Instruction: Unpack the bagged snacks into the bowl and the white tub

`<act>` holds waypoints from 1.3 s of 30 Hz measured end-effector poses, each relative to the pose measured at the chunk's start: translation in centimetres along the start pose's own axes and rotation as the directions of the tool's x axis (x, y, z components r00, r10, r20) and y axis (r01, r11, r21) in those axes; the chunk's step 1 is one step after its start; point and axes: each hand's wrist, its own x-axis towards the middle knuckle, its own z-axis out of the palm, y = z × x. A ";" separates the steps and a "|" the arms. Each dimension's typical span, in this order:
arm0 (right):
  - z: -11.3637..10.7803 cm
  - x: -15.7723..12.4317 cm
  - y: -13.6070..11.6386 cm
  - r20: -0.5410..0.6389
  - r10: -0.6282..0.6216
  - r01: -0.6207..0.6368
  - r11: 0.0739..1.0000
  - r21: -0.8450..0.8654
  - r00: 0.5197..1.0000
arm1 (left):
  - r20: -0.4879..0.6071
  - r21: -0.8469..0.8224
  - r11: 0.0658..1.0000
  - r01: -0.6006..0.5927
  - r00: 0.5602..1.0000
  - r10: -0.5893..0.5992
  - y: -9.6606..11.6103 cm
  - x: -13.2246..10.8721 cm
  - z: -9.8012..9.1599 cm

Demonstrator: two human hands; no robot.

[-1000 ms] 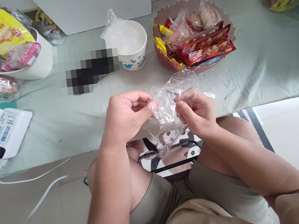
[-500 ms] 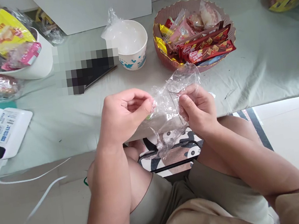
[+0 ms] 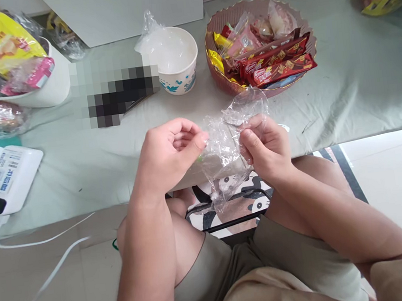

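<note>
A crumpled clear plastic wrapper (image 3: 225, 150) is stretched between both my hands, just above my knees at the table's front edge. My left hand (image 3: 168, 155) pinches its left side between thumb and curled fingers. My right hand (image 3: 266, 147) is closed on its right side, with a loose flap of wrapper sticking up behind the fingers. A small green speck shows inside the wrapper near my left thumb.
On the cloth-covered table (image 3: 342, 79) stand a white paper cup (image 3: 175, 61) with plastic inside, a scalloped bowl (image 3: 303, 28) full of wrapped snacks, a white bowl (image 3: 50, 91) holding snack packets, and a power bank (image 3: 8, 179) with a white cable. A panda-print bag (image 3: 237, 204) lies between my legs.
My right hand has closed further on the wrapper and shifted slightly right, pulling the plastic a little wider. My left hand has barely moved.
</note>
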 end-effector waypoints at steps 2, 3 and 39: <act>0.0 0.0 -0.1 0.007 -0.002 0.002 1.000 0.003 1.000 | 0.041 -0.007 1.000 0.009 0.999 -0.009 0.0 0.0 0.1; 0.0 0.0 -0.1 0.013 -0.005 0.005 1.000 0.005 1.000 | 0.044 -0.002 1.000 0.010 0.999 -0.010 0.0 0.0 0.1; 0.1 0.7 -0.1 0.015 0.120 -0.121 0.968 0.220 0.993 | 0.135 -0.371 0.915 0.157 0.984 -0.114 0.7 -0.1 -1.4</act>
